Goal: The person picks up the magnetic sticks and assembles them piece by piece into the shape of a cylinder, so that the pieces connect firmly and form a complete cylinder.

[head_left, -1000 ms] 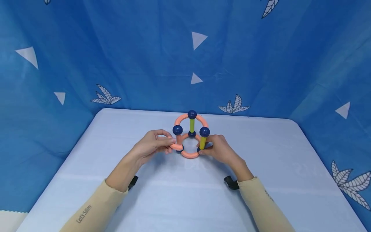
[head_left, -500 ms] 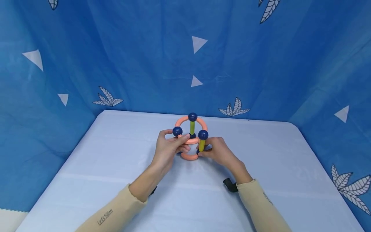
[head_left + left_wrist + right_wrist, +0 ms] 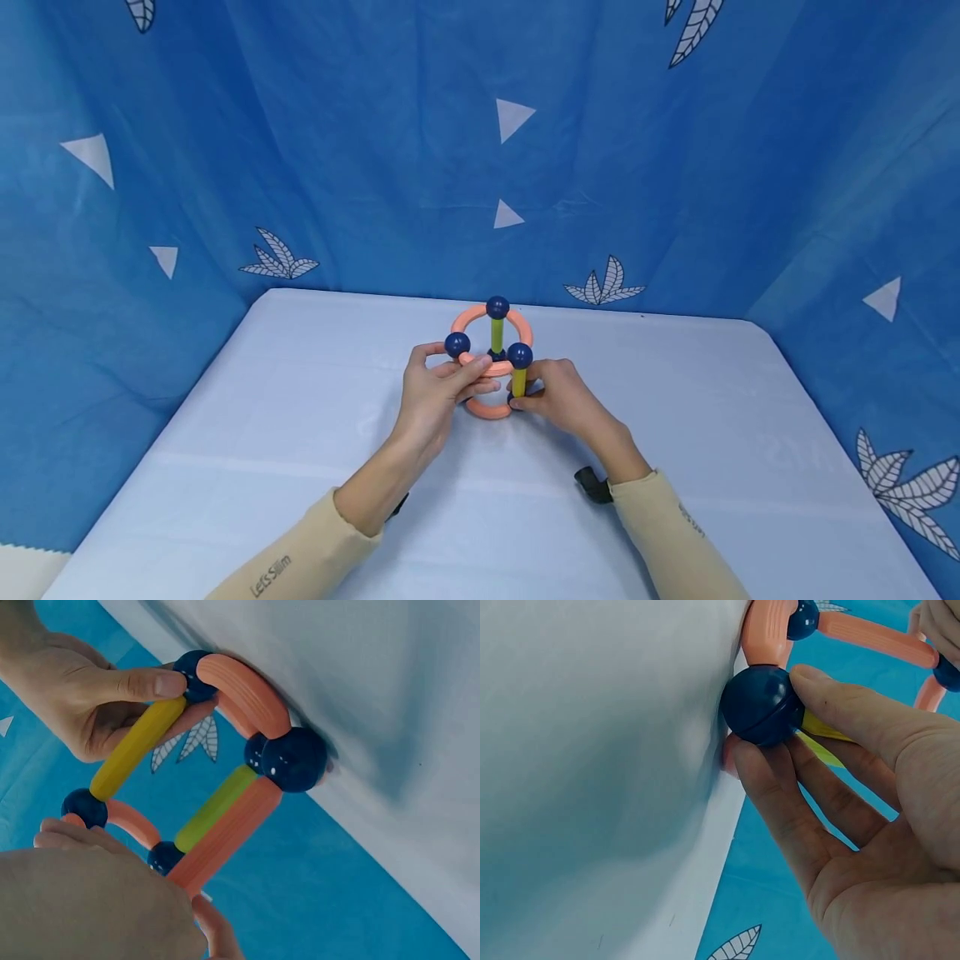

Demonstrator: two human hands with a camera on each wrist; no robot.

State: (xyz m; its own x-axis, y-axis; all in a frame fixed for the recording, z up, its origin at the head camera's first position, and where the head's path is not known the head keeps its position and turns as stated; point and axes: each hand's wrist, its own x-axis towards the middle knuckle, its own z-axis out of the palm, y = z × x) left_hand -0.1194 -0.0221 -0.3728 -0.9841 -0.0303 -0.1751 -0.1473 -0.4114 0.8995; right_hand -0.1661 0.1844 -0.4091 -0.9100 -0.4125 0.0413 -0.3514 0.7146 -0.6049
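A magnetic ball-and-stick frame stands on the table, with dark blue balls joining curved orange-pink sticks into an upper and a lower ring. My left hand (image 3: 429, 398) pinches the front curved stick (image 3: 497, 368) of the upper ring, its ends at the left upper ball (image 3: 457, 344) and right upper ball (image 3: 520, 355). My right hand (image 3: 567, 398) pinches a lower ball (image 3: 761, 705) at the foot of the yellow stick (image 3: 137, 748). A green stick (image 3: 497, 336) stands at the back. A straight orange-pink stick (image 3: 229, 836) forms the left upright, hidden behind my left hand in the head view.
The frame stands toward the far side of the white table (image 3: 675, 400). Behind it hangs a blue cloth (image 3: 420, 150) with leaf and triangle prints. A dark wrist-camera mount (image 3: 592, 485) sticks out beside the right sleeve.
My left hand has carried the curved stick rightward from beside the left upright to the upper ring's front. The right upper ball has shifted slightly left, to the stick's end. My right hand keeps its grip.
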